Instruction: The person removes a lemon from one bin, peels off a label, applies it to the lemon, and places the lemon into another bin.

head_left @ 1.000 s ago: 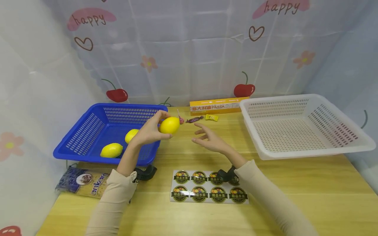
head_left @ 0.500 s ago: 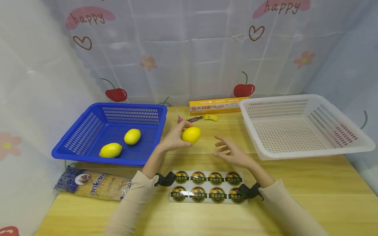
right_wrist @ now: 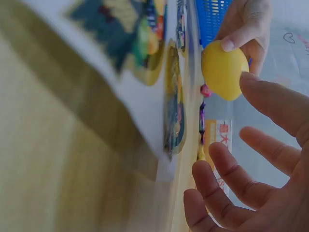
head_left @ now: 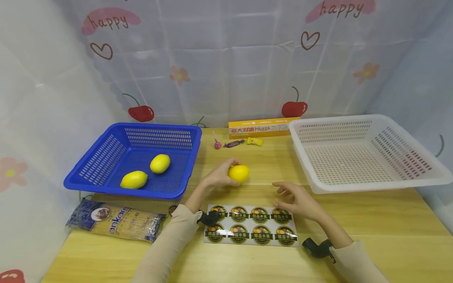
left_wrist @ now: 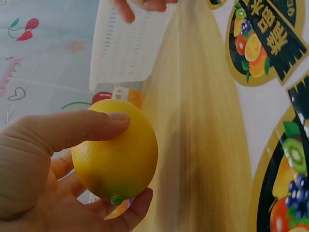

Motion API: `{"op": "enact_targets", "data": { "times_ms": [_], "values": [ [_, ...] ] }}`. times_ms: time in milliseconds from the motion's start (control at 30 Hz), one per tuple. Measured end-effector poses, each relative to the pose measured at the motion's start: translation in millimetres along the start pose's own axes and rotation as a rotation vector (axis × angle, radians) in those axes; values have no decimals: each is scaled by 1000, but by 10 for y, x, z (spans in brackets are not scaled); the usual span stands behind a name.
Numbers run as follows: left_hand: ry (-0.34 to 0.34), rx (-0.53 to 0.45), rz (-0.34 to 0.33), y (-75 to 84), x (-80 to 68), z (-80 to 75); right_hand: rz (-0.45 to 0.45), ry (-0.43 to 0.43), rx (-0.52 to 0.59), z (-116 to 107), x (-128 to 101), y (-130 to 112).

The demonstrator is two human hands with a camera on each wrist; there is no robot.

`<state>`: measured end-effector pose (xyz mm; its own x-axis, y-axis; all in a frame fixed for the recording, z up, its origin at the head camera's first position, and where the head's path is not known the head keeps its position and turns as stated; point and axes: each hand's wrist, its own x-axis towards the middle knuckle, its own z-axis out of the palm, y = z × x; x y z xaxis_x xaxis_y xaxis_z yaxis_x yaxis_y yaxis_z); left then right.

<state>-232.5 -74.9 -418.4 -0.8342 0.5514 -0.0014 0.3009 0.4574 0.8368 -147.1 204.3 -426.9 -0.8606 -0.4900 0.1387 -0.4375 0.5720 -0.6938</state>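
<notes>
Your left hand point(head_left: 221, 175) pinches one lemon point(head_left: 240, 173) between thumb and fingers, perhaps because its round body could roll; this lemon is between the sticker sheet point(head_left: 250, 225) and the worktop point(head_left: 247, 263)'s back edge. Your right hand point(head_left: 298, 201), fingers spread, holds nothing.

Left fingers point(head_left: 232, 160) grip lemon point(head_left: 240, 173) near sticker sheet point(head_left: 250, 225).

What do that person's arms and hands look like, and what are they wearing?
Both arms have plain beige fabric sleeves that end near the wrists. The left hand and the right hand wear no gloves. By the left wrist is a small, curved, black gadget, and by the right wrist a matching black gadget. No cables show.
</notes>
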Motion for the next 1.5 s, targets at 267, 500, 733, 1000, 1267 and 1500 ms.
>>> {"op": "enact_targets", "data": {
  "times_ms": [267, 500, 733, 1000, 1267, 1500],
  "values": [
    [-27, 36, -24, -58, 107, 83, 20, -64, -82, -21, -152, -28],
    [-44, 39, -22, -43, 148, 114, 37, -106, -112, 3, -177, -48],
    [-61, 6, -40, -47, 144, 128, 38, -101, -137, 38, -186, 5],
    [-70, -15, -61, -62, 117, 124, 11, -91, -166, 67, -193, 51],
    [-40, -35, -60, -75, 71, 115, 34, -88, -141, 73, -177, 44],
    [37, -18, -52, -101, 115, 125, 29, -93, -168, 83, -151, 31]
  ]
}}
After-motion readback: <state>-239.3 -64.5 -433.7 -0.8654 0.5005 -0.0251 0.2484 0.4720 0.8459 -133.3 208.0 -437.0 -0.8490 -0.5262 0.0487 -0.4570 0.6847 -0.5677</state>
